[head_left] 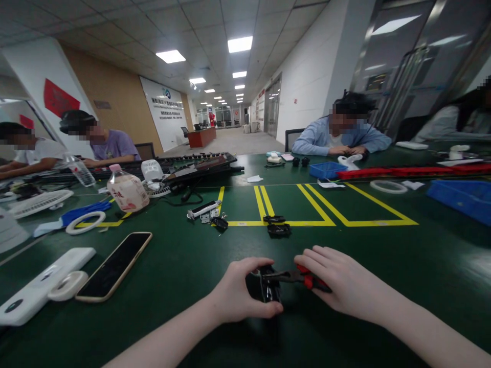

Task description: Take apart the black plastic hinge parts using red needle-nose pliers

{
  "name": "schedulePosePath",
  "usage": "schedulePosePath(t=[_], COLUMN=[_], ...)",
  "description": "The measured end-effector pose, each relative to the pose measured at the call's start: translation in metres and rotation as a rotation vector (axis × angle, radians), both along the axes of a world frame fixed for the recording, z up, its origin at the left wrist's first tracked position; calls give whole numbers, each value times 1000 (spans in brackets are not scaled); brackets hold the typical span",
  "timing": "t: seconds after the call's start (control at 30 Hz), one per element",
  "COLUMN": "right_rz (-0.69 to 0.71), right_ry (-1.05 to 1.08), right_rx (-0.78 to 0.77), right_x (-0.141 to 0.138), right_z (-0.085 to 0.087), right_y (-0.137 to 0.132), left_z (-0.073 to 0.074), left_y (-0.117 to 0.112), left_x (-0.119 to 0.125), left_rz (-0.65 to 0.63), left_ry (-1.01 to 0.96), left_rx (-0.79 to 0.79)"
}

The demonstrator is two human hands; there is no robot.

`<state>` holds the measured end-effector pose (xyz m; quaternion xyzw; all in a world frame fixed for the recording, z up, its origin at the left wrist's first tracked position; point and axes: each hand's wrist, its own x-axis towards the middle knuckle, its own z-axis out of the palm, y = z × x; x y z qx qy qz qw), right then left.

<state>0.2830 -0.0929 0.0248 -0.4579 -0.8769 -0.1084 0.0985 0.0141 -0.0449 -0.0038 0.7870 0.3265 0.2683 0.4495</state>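
Observation:
Just above the green table, my left hand (245, 291) curls its thumb and fingers around a glossy black plastic part (271, 290). My right hand (333, 281) grips red-handled pliers (293, 276) from the right side. The jaws of the pliers reach the upper part of the black piece; whether they clamp on it I cannot tell. Farther off, small black parts (279, 230) lie on the yellow tape line. To their left rest a silver-and-black strip (203, 209) and another small black piece (220, 223).
A phone (115, 266) and a white device (46, 286) lie at left, near a bottle with a pink cap (126, 189). Blue bins (464, 199) and a long red strip (414, 170) are at right. Several people sit around the green table (184, 327).

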Motion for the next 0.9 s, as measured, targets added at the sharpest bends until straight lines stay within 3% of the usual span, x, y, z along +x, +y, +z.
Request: schedulePosePath(t=[0.5, 0.9], right_rz=[68, 88], right_ry=[64, 123], right_rx=[-8, -2], right_x=[-7, -1], right_z=[0, 1], right_y=[0, -1], left_z=[-1, 8], left_y=[0, 0], left_x=[-10, -18], left_rz=[-84, -67], left_ry=[-15, -8], left_rx=[24, -88])
